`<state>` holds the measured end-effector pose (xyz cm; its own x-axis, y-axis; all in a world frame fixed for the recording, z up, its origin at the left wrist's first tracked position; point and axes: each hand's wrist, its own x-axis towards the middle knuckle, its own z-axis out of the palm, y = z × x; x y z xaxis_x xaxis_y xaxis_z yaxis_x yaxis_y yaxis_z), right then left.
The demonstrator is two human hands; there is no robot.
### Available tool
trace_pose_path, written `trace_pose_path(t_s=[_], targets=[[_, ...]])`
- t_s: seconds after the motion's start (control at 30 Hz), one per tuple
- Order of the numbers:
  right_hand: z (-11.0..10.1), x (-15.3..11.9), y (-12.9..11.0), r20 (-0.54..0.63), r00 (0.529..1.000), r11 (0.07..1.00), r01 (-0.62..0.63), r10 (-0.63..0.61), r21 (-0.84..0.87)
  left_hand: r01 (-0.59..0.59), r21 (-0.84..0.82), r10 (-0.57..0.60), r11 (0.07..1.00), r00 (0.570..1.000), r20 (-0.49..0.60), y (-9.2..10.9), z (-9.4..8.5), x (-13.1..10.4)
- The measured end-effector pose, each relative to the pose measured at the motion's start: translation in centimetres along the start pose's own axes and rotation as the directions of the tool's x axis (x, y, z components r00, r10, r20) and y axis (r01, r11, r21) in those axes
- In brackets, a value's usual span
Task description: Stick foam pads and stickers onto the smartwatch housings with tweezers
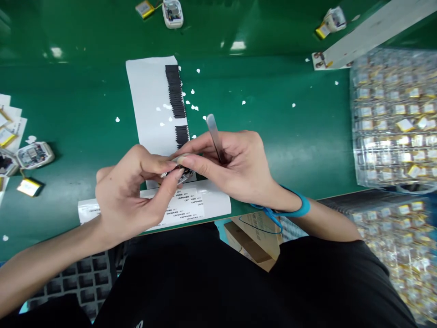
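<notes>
Near the table's front edge, my left hand (134,191) pinches a small electronic device (186,174) between thumb and fingers; most of it is hidden. My right hand (235,164) meets it from the other side, thumb and index fingertip pressed at the device's top. Metal tweezers (214,132) are tucked in my right palm, their rounded end sticking up and their other end hidden. Under my hands lie a white sheet bearing black strips (175,91) and a printed label sheet (186,207).
Opened white devices (36,155) with yellow-edged batteries (30,187) lie at left; others (173,13) sit at the back. Clear trays of batteries (392,118) stand at right beside a white post (372,34). Small white stickers dot the green table (273,132). A cardboard box (256,237) is below.
</notes>
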<state>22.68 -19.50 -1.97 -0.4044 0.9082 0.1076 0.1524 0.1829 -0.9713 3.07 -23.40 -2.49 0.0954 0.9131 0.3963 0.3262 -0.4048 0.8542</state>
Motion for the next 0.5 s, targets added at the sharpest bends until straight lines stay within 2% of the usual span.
trace_pose_path(t_s=[0.1, 0.2, 0.3, 0.37, 0.43, 0.47, 0.5], targets=[[0.3, 0.1, 0.1, -0.033, 0.999, 0.993, -0.029, 0.033, 0.114, 0.013, -0.023, -0.012, 1.0, 1.0, 0.018, -0.4, 0.0, 0.0], [-0.2, 0.6, 0.1, -0.082, 0.997, 0.995, 0.011, -0.003, 0.098, 0.072, -0.123, -0.064, 0.99, 0.996, 0.065, -0.3, -0.1, 0.5], [-1.9, 1.2, -0.4, -0.057, 0.998, 0.999, 0.017, -0.014, 0.038, 0.163, -0.149, -0.129, 0.975, 0.968, 0.216, 0.6, -0.7, 1.6], [-3.3, 1.5, -0.9, -0.033, 0.998, 0.998, 0.058, -0.059, -0.014, 0.163, -0.106, -0.112, 0.981, 0.919, 0.378, 1.1, -1.4, 2.4], [-4.6, 1.8, -1.1, -0.029, 0.994, 0.979, 0.1, -0.107, -0.179, 0.106, -0.045, -0.063, 0.993, 0.825, 0.561, 1.5, -2.1, 3.0], [-5.2, 2.0, -1.2, 0.051, 0.992, 0.962, 0.126, -0.117, -0.241, 0.07, 0.001, -0.056, 0.998, 0.79, 0.611, 1.6, -2.3, 3.2], [-5.6, 2.2, -1.1, 0.174, 0.979, 0.95, 0.149, -0.103, -0.274, 0.04, 0.056, -0.066, 0.998, 0.776, 0.628, 1.6, -2.5, 3.3]])
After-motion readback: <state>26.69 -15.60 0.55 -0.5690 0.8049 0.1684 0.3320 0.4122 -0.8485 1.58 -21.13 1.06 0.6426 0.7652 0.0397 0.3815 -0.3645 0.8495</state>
